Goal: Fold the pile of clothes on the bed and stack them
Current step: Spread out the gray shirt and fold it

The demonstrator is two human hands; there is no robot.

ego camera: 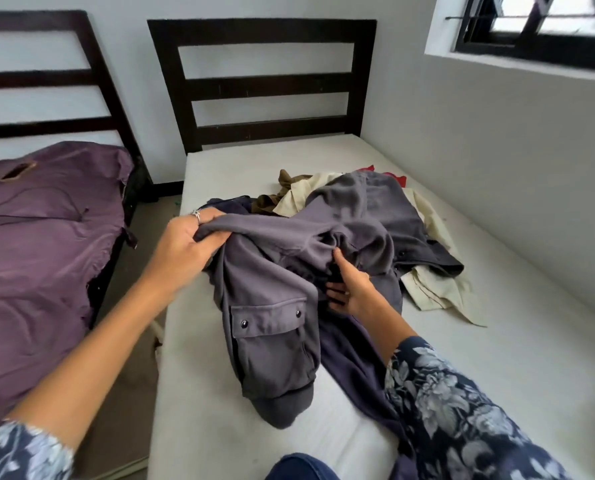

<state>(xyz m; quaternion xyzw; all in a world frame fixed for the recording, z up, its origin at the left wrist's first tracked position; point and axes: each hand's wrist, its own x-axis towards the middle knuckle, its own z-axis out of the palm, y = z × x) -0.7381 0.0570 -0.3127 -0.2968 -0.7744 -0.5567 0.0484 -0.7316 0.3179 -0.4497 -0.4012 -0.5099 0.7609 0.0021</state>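
Observation:
A grey jacket (272, 306) with a snap-flap pocket and ribbed cuff lies bunched across the white mattress (497, 341). My left hand (181, 244), a ring on one finger, grips a fold of the jacket at its upper left edge. My right hand (348, 289) holds the jacket's middle, thumb on top and fingers tucked under the cloth. Behind the jacket sits the pile: a cream shirt (434, 289), an olive garment (278, 195), a bit of red cloth (398, 178) and a dark navy piece (230, 206). A dark purple-navy garment (355, 362) lies under the jacket.
A dark wooden headboard (265, 84) stands at the mattress's far end. A white wall and a window (538, 29) run along the right. On the left stands a second bed with a purple cover (39, 244), with a narrow floor gap (133, 323) between.

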